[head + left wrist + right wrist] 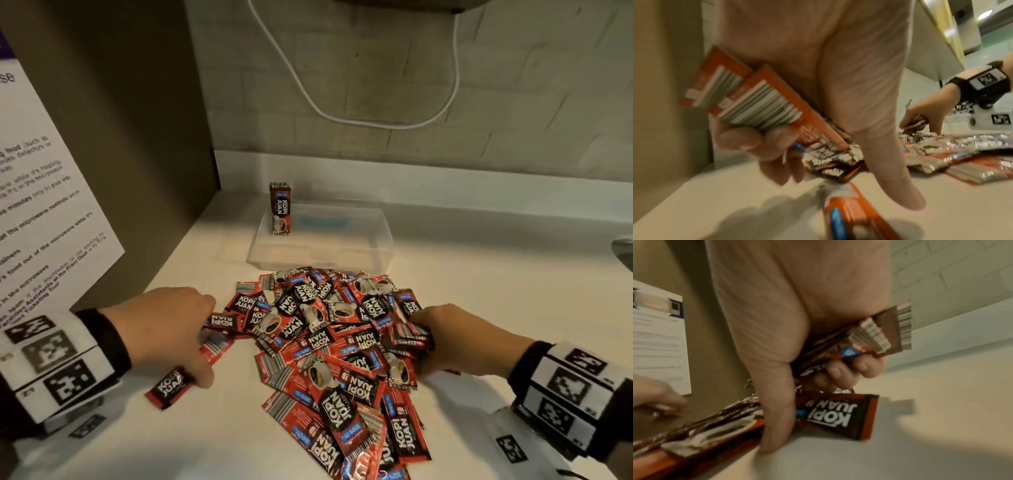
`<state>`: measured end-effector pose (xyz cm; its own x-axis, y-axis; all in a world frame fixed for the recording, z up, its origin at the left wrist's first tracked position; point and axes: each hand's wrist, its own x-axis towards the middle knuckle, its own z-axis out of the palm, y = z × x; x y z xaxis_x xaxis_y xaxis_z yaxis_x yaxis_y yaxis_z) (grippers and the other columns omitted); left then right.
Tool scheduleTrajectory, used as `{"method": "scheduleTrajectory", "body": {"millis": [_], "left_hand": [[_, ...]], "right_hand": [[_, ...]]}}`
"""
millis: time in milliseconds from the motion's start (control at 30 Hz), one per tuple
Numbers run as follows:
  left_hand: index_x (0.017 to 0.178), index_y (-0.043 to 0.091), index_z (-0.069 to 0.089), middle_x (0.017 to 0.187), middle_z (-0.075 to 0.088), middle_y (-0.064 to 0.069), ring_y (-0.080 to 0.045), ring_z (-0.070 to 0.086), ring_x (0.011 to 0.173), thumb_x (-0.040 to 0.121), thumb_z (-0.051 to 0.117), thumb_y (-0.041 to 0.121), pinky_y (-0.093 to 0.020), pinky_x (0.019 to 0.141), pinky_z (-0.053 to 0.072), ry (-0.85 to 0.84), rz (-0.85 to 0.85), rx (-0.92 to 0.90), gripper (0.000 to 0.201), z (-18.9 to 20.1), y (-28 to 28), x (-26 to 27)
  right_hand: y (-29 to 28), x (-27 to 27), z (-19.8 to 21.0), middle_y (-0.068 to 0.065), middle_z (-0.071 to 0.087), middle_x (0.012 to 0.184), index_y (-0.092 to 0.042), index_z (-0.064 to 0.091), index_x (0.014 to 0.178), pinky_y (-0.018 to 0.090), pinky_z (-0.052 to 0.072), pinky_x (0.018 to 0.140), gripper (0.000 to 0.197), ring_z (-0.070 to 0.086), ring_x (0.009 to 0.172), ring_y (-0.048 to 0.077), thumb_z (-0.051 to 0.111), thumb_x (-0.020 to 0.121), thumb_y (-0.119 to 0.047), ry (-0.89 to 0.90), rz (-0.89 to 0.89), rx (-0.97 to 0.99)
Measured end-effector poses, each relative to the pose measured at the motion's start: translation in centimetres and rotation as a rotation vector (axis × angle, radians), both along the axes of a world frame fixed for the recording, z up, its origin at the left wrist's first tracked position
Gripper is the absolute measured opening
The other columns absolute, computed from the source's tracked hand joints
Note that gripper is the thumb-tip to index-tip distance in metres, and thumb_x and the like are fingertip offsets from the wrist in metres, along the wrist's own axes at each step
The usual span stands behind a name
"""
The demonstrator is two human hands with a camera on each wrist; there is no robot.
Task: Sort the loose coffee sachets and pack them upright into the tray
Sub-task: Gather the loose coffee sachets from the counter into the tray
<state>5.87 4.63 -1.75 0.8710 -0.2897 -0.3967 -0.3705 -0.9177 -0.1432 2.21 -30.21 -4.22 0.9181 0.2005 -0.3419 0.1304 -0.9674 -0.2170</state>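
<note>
Head view: sachets (329, 342) are lying heaped near the tray (322, 240), where one bundle (280, 209) is standing upright at far left. Square each stack's edges before packing. Left hand (171, 329) and right hand (455, 342), both palm-down, are each gripping a stack.
</note>
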Motion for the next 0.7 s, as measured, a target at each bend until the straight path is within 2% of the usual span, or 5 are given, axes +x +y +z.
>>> {"method": "scheduleTrajectory", "body": {"millis": [100, 233, 400, 567, 700], "left_hand": [[0.096, 0.027, 0.049, 0.090, 0.052, 0.010, -0.007, 0.052, 0.079, 0.061, 0.073, 0.071, -0.016, 0.055, 0.034, 0.073, 0.090, 0.089, 0.062, -0.8, 0.7, -0.1], [0.091, 0.026, 0.048, 0.084, 0.051, 0.011, -0.007, 0.051, 0.076, 0.068, 0.076, 0.060, -0.014, 0.052, 0.033, 0.151, 0.138, 0.052, 0.049, -1.7, 1.0, 0.5], [0.092, 0.026, 0.052, 0.084, 0.056, 0.010, -0.008, 0.055, 0.076, 0.070, 0.077, 0.048, -0.016, 0.054, 0.037, 0.191, 0.118, 0.060, 0.040, -2.1, 0.4, 0.9], [0.074, 0.023, 0.053, 0.070, 0.056, 0.006, -0.012, 0.052, 0.064, 0.069, 0.063, 0.027, -0.023, 0.056, 0.038, 0.272, 0.146, 0.066, 0.012, -1.7, 0.4, 0.7], [0.085, 0.023, 0.047, 0.072, 0.049, 0.006, -0.009, 0.042, 0.060, 0.081, 0.052, 0.015, -0.020, 0.051, 0.031, 0.319, 0.047, 0.191, 0.010, 0.7, -0.3, 0.1]], "right_hand": [[0.0, 0.3, 0.3, -0.009, 0.068, 0.088, -0.026, 0.065, 0.092, 0.015, 0.049, 0.066, 0.031, 0.062, 0.076, 0.002, 0.081, 0.068, -0.037, 0.008, 0.012, -0.002], [-0.1, 0.8, 2.1, -0.004, 0.066, 0.083, -0.028, 0.060, 0.082, 0.016, 0.050, 0.059, 0.017, 0.062, 0.068, 0.006, 0.076, 0.076, -0.029, -0.013, -0.036, 0.071], [0.0, 1.7, 4.1, 0.001, 0.063, 0.072, -0.010, 0.057, 0.090, 0.020, 0.040, 0.043, 0.009, 0.054, 0.048, 0.006, 0.062, 0.089, -0.017, -0.037, -0.184, 0.352], [0.7, 3.0, 4.9, 0.011, 0.056, 0.071, -0.009, 0.053, 0.089, 0.032, 0.039, 0.049, 0.004, 0.048, 0.059, 0.021, 0.057, 0.088, -0.009, -0.112, -0.247, 0.441], [2.4, 4.3, 4.2, 0.005, 0.057, 0.073, -0.009, 0.058, 0.089, 0.025, 0.039, 0.052, 0.011, 0.049, 0.059, 0.014, 0.066, 0.081, -0.010, -0.170, -0.267, 0.433]]}}
